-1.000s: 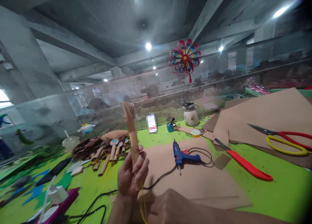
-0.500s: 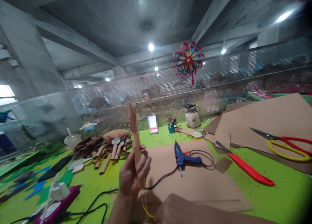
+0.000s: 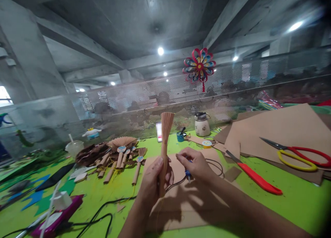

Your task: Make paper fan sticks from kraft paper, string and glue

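My left hand (image 3: 156, 176) is closed round the rolled handle of a brown pleated paper fan (image 3: 167, 126), held upright in front of me with its folds mostly gathered. Just to the right, apart from the fan, my right hand (image 3: 195, 165) has thumb and fingertips brought together in a pinch; whatever lies between them is too small to make out. Behind and below that hand lies a blue glue gun (image 3: 188, 174), largely covered by it. Thin yellow thread hangs faintly below the fan handle. Under both hands is a brown cardboard sheet (image 3: 178, 219).
Finished small fans (image 3: 120, 160) lie in a pile at left, near a purple power strip (image 3: 62, 215) and black cables. To the right are a red-handled knife (image 3: 258, 177), scissors (image 3: 297, 157) and cardboard sheets (image 3: 281, 127). A bottle (image 3: 202, 124) and paint pot (image 3: 181, 136) stand behind.
The fan in my left hand has moved right and turned, its pleats now facing me. My right hand has risen from the bottom edge to beside the fan, over the glue gun.
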A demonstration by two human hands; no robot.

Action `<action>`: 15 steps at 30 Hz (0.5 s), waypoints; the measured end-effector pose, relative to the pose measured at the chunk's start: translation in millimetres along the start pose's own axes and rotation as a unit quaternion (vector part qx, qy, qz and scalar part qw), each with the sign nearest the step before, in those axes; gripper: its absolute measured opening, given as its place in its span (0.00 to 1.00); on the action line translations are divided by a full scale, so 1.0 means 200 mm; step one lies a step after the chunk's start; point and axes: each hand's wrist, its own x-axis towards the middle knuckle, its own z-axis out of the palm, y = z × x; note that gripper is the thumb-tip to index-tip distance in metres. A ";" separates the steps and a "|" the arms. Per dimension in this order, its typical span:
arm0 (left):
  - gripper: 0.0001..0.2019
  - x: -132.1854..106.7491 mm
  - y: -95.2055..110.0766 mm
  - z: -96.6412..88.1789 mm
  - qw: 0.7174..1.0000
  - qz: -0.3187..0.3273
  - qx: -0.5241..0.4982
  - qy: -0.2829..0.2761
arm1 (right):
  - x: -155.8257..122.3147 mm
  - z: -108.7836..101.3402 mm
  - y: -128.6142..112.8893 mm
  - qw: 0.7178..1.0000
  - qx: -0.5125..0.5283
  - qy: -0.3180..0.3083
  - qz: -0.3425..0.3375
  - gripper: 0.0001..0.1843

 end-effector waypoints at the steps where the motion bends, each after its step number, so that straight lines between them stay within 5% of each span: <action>1: 0.13 0.00 0.00 0.00 1.000 -0.006 0.024 0.007 | 0.00 0.01 0.00 1.000 0.014 -0.005 0.014 0.14; 7: 0.15 0.00 -0.02 0.02 0.989 -0.042 0.136 0.047 | -0.02 0.02 -0.02 0.997 0.061 0.012 0.034 0.14; 15: 0.17 0.01 -0.04 0.03 0.981 -0.075 0.181 0.007 | -0.01 0.00 -0.04 0.999 0.045 0.020 0.001 0.11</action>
